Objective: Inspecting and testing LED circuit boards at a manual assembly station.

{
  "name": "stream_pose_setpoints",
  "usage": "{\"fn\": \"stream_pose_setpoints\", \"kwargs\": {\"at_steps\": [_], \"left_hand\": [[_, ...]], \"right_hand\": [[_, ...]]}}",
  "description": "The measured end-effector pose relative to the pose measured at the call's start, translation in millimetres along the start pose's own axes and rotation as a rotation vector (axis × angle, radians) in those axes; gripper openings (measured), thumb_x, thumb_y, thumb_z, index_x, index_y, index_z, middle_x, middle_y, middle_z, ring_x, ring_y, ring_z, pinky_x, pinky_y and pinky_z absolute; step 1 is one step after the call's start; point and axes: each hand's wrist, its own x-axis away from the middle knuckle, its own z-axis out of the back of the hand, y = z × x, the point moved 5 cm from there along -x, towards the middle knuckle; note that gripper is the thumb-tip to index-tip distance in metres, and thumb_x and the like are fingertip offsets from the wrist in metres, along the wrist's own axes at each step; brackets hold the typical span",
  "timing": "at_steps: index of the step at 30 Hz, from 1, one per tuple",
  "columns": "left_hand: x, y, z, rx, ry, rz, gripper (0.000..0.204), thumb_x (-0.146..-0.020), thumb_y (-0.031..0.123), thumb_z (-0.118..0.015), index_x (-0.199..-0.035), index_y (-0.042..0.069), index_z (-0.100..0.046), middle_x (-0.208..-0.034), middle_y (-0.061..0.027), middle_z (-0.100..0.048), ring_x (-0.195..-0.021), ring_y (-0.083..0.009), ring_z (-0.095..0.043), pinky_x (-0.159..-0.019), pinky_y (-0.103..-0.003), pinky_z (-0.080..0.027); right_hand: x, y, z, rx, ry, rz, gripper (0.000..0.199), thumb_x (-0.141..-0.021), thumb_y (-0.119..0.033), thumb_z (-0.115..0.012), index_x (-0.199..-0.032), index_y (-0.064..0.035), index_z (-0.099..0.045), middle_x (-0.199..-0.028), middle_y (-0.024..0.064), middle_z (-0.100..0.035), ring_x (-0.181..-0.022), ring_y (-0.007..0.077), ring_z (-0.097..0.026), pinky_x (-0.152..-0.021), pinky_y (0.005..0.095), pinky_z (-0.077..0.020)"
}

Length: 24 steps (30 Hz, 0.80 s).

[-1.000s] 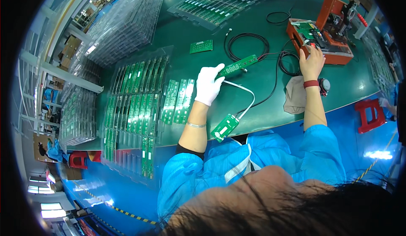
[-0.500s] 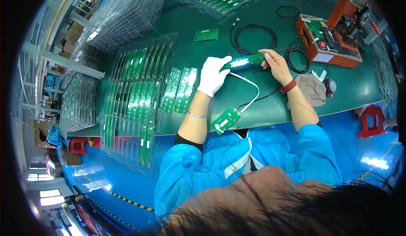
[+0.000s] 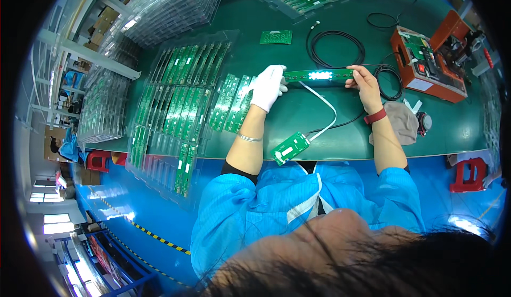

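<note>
Between my two hands I hold a long narrow green circuit board (image 3: 299, 76) above the table, with a cluster of white lights glowing on its middle. My left hand (image 3: 269, 88), in a white glove, grips its left end. At the right end, the bare fingers of my right hand (image 3: 365, 86) pinch the board. A white cable (image 3: 329, 104) runs down from the board to a smaller green circuit board (image 3: 290, 148), which lies near the table's front edge. Several long green boards (image 3: 232, 102) lie side by side just left of my gloved hand.
Clear plastic trays of boards (image 3: 178, 105) fill the left side, overhanging the front edge. Tall tray stacks (image 3: 173, 15) stand behind. A black cable coil (image 3: 337, 48), an orange test box (image 3: 426, 68) and a grey cloth (image 3: 395, 124) sit to the right. Another small board (image 3: 276, 37) lies farther back.
The lit board has turned more level, and its glowing cluster now shows nearer its middle. Both hands keep hold of its ends. The whole view has shifted slightly.
</note>
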Motion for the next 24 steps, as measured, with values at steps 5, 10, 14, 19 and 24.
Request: {"fn": "stream_pose_setpoints", "kwargs": {"at_steps": [5,10,14,19,24], "left_hand": [[3,2,-9,0.085,-0.029,0.048,0.028,-0.096,0.017,-0.051,-0.116,0.0,-0.061,-0.095,-0.0118,-0.065,-0.073,-0.0153,-0.064,-0.062,-0.023,-0.052],[-1,2,-9,0.065,-0.031,-0.106,0.027,-0.095,0.01,-0.051,-0.118,-0.001,-0.06,-0.097,-0.0131,-0.066,-0.077,-0.0173,-0.066,-0.068,-0.024,-0.054],[0,6,-10,0.009,-0.016,-0.198,0.028,-0.093,0.007,-0.052,-0.118,-0.002,-0.06,-0.098,-0.0131,-0.067,-0.078,-0.0178,-0.066,-0.069,-0.024,-0.054],[0,7,-8,-0.038,0.001,-0.26,0.03,-0.091,0.005,-0.053,-0.119,-0.003,-0.06,-0.099,-0.0132,-0.068,-0.08,-0.0181,-0.065,-0.072,-0.025,-0.054],[-1,9,-7,-0.037,-0.008,-0.283,0.03,-0.091,0.005,-0.053,-0.119,-0.003,-0.06,-0.1,-0.0134,-0.068,-0.082,-0.0185,-0.065,-0.074,-0.026,-0.053]], "right_hand": [[0,-1,-3,0.038,-0.03,0.013,0.027,-0.1,-0.012,-0.043,-0.118,-0.0018,-0.06,-0.086,0.0059,-0.063,-0.076,0.0118,-0.06,-0.078,0.0231,-0.0506],[-1,2,-4,0.126,-0.078,0.058,0.029,-0.1,-0.011,-0.044,-0.123,-0.0029,-0.059,-0.094,0.0075,-0.063,-0.08,0.0126,-0.06,-0.08,0.0234,-0.0501],[0,2,-5,0.221,-0.118,0.096,0.031,-0.1,-0.011,-0.044,-0.126,-0.0037,-0.058,-0.099,0.008,-0.062,-0.082,0.0126,-0.059,-0.081,0.0232,-0.0494],[2,0,-9,0.314,-0.156,0.135,0.033,-0.099,-0.01,-0.044,-0.129,-0.0042,-0.058,-0.103,0.0076,-0.061,-0.084,0.0124,-0.057,-0.08,0.023,-0.0484],[4,-5,-12,0.352,-0.163,0.148,0.033,-0.098,-0.009,-0.045,-0.128,-0.0045,-0.058,-0.103,0.0066,-0.061,-0.083,0.0124,-0.057,-0.08,0.023,-0.0479]]}}
